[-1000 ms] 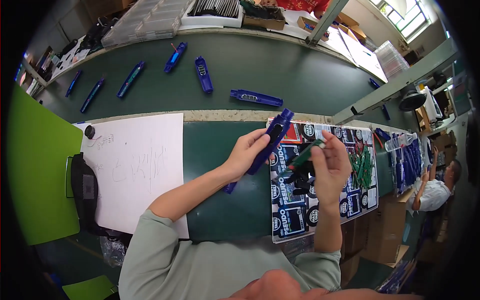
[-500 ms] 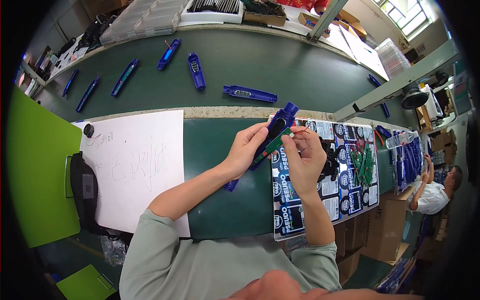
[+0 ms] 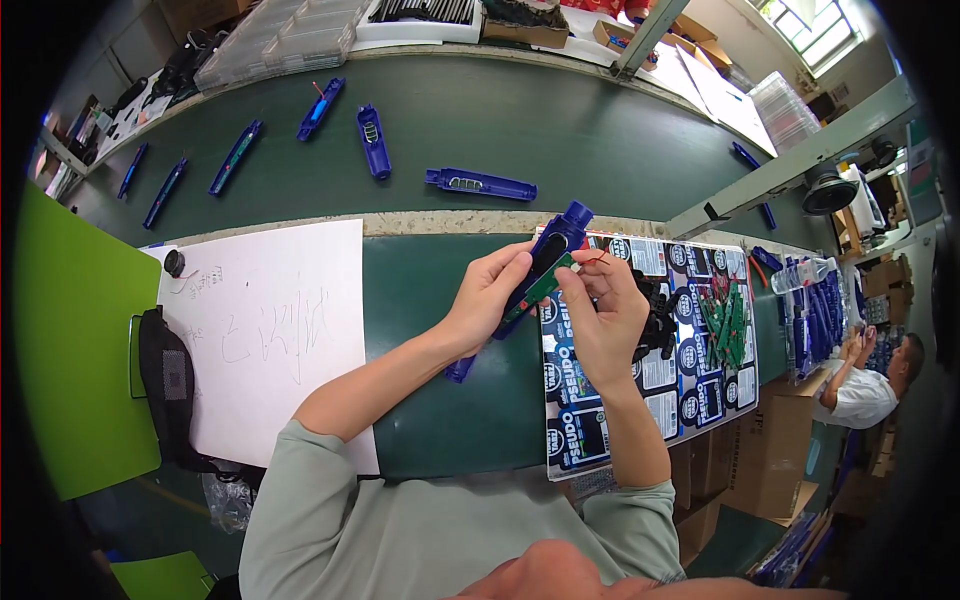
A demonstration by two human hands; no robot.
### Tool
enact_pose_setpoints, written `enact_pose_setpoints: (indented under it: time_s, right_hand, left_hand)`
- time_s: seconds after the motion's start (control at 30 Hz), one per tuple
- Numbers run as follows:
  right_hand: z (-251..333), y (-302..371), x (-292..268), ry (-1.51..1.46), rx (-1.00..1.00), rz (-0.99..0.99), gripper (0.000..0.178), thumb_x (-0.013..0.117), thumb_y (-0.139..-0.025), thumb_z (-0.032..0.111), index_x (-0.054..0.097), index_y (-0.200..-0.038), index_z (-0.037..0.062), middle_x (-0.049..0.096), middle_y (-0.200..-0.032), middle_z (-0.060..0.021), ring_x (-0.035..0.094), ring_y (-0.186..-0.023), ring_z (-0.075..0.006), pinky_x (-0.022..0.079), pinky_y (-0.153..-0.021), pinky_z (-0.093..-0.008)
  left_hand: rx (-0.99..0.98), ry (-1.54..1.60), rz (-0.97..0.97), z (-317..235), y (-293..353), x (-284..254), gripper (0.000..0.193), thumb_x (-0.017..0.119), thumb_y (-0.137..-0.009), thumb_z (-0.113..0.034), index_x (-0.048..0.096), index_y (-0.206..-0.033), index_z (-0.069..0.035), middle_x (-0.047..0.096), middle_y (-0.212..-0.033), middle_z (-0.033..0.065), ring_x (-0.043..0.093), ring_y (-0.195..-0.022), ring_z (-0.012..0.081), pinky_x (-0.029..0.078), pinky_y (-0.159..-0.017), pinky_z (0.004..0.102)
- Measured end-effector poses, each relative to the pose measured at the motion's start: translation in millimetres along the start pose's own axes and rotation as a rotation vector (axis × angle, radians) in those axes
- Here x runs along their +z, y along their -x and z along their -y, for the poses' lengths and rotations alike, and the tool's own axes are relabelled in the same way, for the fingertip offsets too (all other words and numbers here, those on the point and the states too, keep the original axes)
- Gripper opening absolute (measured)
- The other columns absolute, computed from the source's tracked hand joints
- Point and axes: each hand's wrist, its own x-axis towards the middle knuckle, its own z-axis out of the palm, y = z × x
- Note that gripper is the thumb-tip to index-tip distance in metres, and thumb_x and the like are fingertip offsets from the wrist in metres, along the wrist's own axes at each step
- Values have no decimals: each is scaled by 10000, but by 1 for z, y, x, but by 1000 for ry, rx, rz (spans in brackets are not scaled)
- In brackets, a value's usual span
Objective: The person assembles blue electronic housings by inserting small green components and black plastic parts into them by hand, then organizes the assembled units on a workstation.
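My left hand (image 3: pixel 490 295) is closed round a long dark-blue plastic housing (image 3: pixel 572 222), tilted with its tubular end up and to the right. A narrow green circuit board (image 3: pixel 543 287) lies at an angle along the housing's open side. Thumb and fingers of my right hand (image 3: pixel 612 310) pinch the board's upper end, where thin red and dark wires (image 3: pixel 597 259) stick out. Whether the board is seated in the housing cannot be made out. Below my left wrist a blue plastic end (image 3: pixel 460 369) shows; its link to the held housing is hidden.
Several blue housings (image 3: pixel 480 184) lie spaced along the green belt (image 3: pixel 600 130) beyond. Right of my hands, a printed sheet (image 3: pixel 660 400) bears black parts (image 3: pixel 655 320) and a pile of green boards (image 3: pixel 725 325). White paper (image 3: pixel 280 340) lies left. A co-worker (image 3: pixel 865 380) sits far right.
The housings on the far belt have shifted left. Both my hands keep almost the same hold, with the housing and board barely moved.
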Motion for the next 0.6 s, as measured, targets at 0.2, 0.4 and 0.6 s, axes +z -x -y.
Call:
enact_pose_setpoints:
  time_s: [0.2,0.4,0.6]
  right_hand:
    - [11,-3,0,140,-6,55,213,730,-883,-27,677,-1089,-24,677,-871,-85,671,-773,-129,540,-686,-258]
    - [-5,-8,3,577,-273,-81,223,756,-846,-3,695,-1056,38,519,-1052,-122,570,-861,-207,507,-722,-338]
    - [-19,-19,15,367,-186,-116,633,762,-846,8,445,-1394,-10,510,-1061,-98,543,-837,-156,495,-725,-298]
  left_hand:
    - [5,-3,29,3,4,3,397,467,-1096,-253,564,-1391,-5,695,-1003,66,664,-817,119,548,-727,272]
    - [13,-19,23,2,6,9,389,469,-1096,-239,569,-1388,-1,688,-991,54,650,-817,104,540,-732,259]
    - [130,-193,31,-2,5,2,406,510,-1040,-74,514,-1438,4,680,-1042,56,644,-865,96,538,-756,256]
